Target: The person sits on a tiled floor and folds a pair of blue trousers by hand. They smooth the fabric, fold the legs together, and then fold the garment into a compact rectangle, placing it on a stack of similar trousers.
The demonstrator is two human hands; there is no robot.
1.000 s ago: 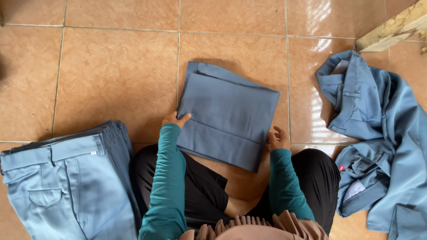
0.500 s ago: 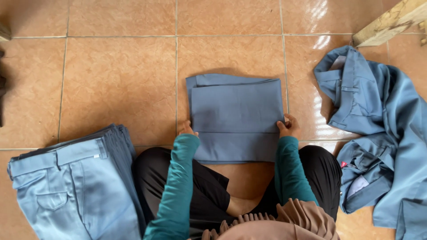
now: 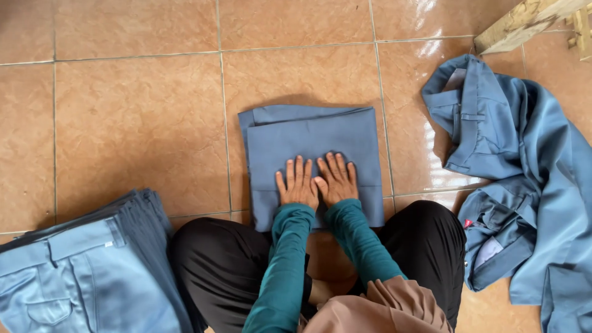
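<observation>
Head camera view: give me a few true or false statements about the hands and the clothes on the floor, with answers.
1. Both hands press flat on the folded blue garment. True: left hand and right hand lie side by side on it.
2. A stack of folded trousers sits on the person's left. True.
3. The unfolded blue clothes are neatly stacked. False: they lie loose and crumpled.
4. The floor is carpeted. False: it is glossy tan tile floor.
</observation>
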